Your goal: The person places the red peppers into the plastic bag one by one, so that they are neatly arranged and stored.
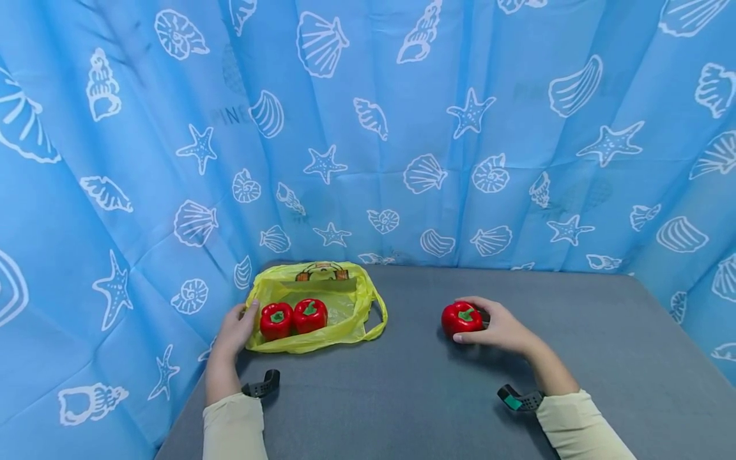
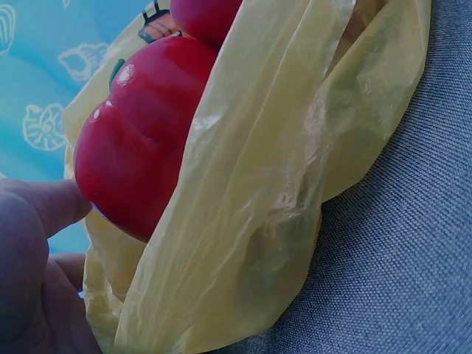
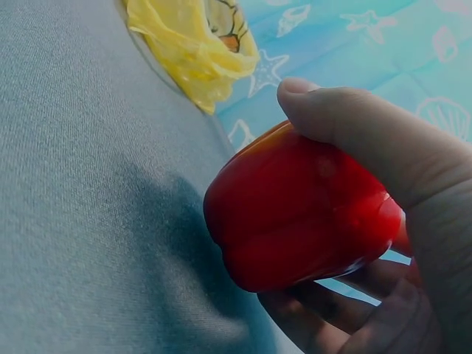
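Observation:
In the head view, a yellow plastic bag point(image 1: 339, 342) lies with its mouth open at the left of the table. Two red bell peppers, one on the left point(image 1: 276, 321) and one on the right point(image 1: 310, 316), sit side by side inside it. My left hand point(image 1: 234, 332) holds the bag's left edge, thumb beside the nearer pepper point(image 2: 140, 140) and fingers behind the plastic. Well to the right, my right hand point(image 1: 506, 329) grips a third red bell pepper point(image 3: 295, 206) between thumb and fingers, its green stem facing up. This pepper is close over the table, its shadow beneath.
A grey cloth-covered table point(image 1: 391, 396) lies under everything. Behind it and at both sides hangs a blue curtain point(image 1: 368, 140) with white shells and starfish. One bag handle point(image 1: 379, 316) loops out to the right. Black straps circle both wrists.

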`<state>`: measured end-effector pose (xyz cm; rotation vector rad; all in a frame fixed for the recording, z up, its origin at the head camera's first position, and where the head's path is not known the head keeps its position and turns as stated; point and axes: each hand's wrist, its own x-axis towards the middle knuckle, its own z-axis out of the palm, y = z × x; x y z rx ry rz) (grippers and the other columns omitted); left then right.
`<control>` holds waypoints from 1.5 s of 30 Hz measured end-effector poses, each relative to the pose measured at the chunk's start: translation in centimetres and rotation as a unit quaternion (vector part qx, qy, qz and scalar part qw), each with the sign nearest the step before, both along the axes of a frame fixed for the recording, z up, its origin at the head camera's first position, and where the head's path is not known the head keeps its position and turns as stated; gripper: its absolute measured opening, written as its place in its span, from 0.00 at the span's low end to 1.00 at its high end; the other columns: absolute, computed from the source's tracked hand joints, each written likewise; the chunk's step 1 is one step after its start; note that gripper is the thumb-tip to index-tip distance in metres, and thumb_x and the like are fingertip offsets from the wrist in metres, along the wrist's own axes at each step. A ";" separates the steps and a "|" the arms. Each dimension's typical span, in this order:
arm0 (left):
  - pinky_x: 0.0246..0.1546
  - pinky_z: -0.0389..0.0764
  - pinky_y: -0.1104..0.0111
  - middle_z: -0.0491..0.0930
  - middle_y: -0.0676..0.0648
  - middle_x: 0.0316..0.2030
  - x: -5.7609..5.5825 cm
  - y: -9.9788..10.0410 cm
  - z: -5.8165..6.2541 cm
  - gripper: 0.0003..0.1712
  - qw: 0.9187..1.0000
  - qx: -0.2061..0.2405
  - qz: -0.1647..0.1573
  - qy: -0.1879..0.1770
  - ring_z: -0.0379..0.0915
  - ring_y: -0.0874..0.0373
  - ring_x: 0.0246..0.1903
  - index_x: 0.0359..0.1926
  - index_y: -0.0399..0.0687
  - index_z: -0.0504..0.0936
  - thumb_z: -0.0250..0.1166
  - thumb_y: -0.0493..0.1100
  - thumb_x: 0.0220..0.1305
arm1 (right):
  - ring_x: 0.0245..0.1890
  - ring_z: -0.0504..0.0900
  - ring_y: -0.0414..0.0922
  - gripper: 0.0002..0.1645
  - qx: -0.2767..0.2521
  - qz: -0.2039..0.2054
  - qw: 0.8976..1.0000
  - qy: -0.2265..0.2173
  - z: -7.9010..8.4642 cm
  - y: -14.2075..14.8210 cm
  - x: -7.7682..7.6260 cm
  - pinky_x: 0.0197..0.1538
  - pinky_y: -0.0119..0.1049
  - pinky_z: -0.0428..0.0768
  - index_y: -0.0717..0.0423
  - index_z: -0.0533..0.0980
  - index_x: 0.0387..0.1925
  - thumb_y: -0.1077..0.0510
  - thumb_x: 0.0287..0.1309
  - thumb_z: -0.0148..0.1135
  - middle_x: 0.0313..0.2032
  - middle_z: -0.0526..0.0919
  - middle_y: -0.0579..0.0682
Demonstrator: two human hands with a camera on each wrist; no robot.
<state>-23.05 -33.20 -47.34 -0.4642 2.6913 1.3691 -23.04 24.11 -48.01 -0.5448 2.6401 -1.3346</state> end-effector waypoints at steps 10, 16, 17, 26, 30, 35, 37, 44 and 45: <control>0.71 0.68 0.38 0.62 0.28 0.74 0.1 0.0 0.0 0.53 1.000 0.005 0.002 0.003 0.62 0.34 0.68 0.81 0.33 0.56 0.40 0.74 0.79 | 0.66 0.73 0.61 0.49 -0.009 0.002 1.000 -0.001 0.7 -0.5 0.3 0.49 0.45 0.87 0.53 0.69 0.73 0.46 0.54 0.81 0.67 0.76 0.62; 0.62 0.73 0.42 0.68 0.28 0.68 -0.1 0.1 -0.1 0.50 1.000 -0.012 -0.002 0.020 0.67 0.36 0.63 0.78 0.32 0.61 0.40 0.72 0.81 | 0.65 0.74 0.60 0.49 -0.005 -0.008 1.000 0.000 1.1 -1.0 0.5 0.51 0.48 0.87 0.53 0.70 0.73 0.45 0.54 0.81 0.67 0.77 0.61; 0.61 0.73 0.42 0.69 0.29 0.67 -0.1 0.1 -0.1 0.49 1.000 -0.013 -0.002 0.020 0.68 0.36 0.62 0.77 0.32 0.62 0.40 0.72 0.81 | 0.65 0.74 0.60 0.49 -0.005 -0.007 1.000 0.001 1.1 -1.1 0.5 0.51 0.48 0.87 0.53 0.70 0.73 0.45 0.54 0.81 0.67 0.77 0.61; 0.60 0.74 0.43 0.70 0.29 0.65 -0.1 0.1 -0.1 0.49 1.000 -0.009 0.001 0.024 0.69 0.37 0.61 0.77 0.32 0.62 0.41 0.71 0.81 | 0.65 0.74 0.60 0.49 -0.012 -0.003 1.000 -0.001 1.3 -1.9 0.6 0.50 0.45 0.87 0.51 0.70 0.73 0.44 0.54 0.81 0.67 0.77 0.60; 0.59 0.74 0.44 0.70 0.29 0.65 -0.1 0.1 -0.2 0.49 1.000 -0.008 0.002 0.023 0.69 0.37 0.60 0.77 0.33 0.62 0.40 0.72 0.81 | 0.66 0.73 0.61 0.49 -0.009 -0.007 1.000 0.000 1.2 -2.2 0.5 0.50 0.45 0.87 0.51 0.70 0.73 0.43 0.53 0.82 0.67 0.76 0.60; 0.61 0.74 0.43 0.69 0.29 0.66 -0.1 0.1 -0.3 0.49 1.000 -0.006 0.004 0.018 0.68 0.37 0.62 0.77 0.33 0.62 0.40 0.72 0.81 | 0.66 0.73 0.62 0.50 -0.003 -0.011 1.000 0.003 1.1 -2.6 0.3 0.50 0.46 0.88 0.50 0.70 0.73 0.42 0.53 0.82 0.67 0.77 0.61; 0.62 0.74 0.43 0.68 0.29 0.67 -0.1 0.1 -0.3 0.49 1.000 -0.004 0.006 0.018 0.67 0.36 0.62 0.77 0.33 0.61 0.40 0.72 0.81 | 0.66 0.73 0.63 0.50 -0.004 -0.009 1.000 0.004 1.1 -2.7 0.3 0.50 0.46 0.88 0.51 0.70 0.73 0.42 0.53 0.82 0.67 0.76 0.61; 0.67 0.71 0.39 0.66 0.28 0.71 0.0 0.1 -0.3 0.50 1.000 -0.004 0.006 0.015 0.66 0.35 0.66 0.79 0.32 0.59 0.41 0.72 0.81 | 0.67 0.72 0.63 0.52 -0.018 -0.015 1.000 -0.001 1.2 -3.0 0.1 0.50 0.47 0.89 0.51 0.70 0.74 0.43 0.51 0.83 0.68 0.75 0.60; 0.68 0.70 0.39 0.66 0.28 0.71 -0.1 0.2 -0.3 0.50 1.000 -0.004 0.006 0.015 0.65 0.35 0.66 0.79 0.32 0.59 0.41 0.71 0.81 | 0.67 0.72 0.63 0.52 -0.019 -0.014 1.000 0.000 1.2 -3.1 0.1 0.50 0.47 0.89 0.51 0.70 0.74 0.43 0.51 0.83 0.68 0.75 0.61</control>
